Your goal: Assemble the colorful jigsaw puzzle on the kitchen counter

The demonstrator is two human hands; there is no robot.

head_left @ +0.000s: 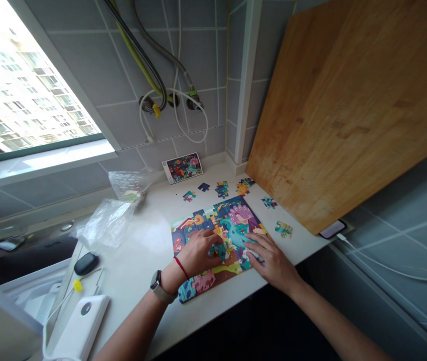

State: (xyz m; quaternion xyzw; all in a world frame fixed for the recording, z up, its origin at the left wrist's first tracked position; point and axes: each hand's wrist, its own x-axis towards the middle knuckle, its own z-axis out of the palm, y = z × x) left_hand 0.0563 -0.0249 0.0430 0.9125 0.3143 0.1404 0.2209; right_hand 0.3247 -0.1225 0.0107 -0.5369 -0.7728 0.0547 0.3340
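Red cord (180, 268) circles our left wrist, between the left hand (200, 250) and a watch (156, 281) on a pale strap. That hand rests over the colourful jigsaw puzzle (234, 231), fingers bent and thumb low; we cannot tell whether it pinches a piece. Our right hand (275, 263) lies on the puzzle's right side, fingers loosely extended and grasping nothing that we can make out. Between them we see a blue elephant, and a pink, fan-tailed peacock above it. The puzzle lies on the white counter (138, 281), near its front edge. Beyond its far edge we find loose pieces: a dark blue piece (203, 187), a teal and pink piece (189, 196), a joined teal cluster (221, 189) and an orange cluster (243, 188). To the right lie a teal piece (269, 202) and a green and orange piece (284, 229). Further back, near the tiled wall, is a picture card (183, 168) with a similar colourful scene. On our left are crumpled clear plastic (106, 223), a black case (86, 263) and a white device (81, 323). On our right a large wooden board (348, 110) stands tilted, a phone (332, 229) by its lower corner. Hoses (143, 62) hang on the wall, and a window (28, 90) opens onto buildings.
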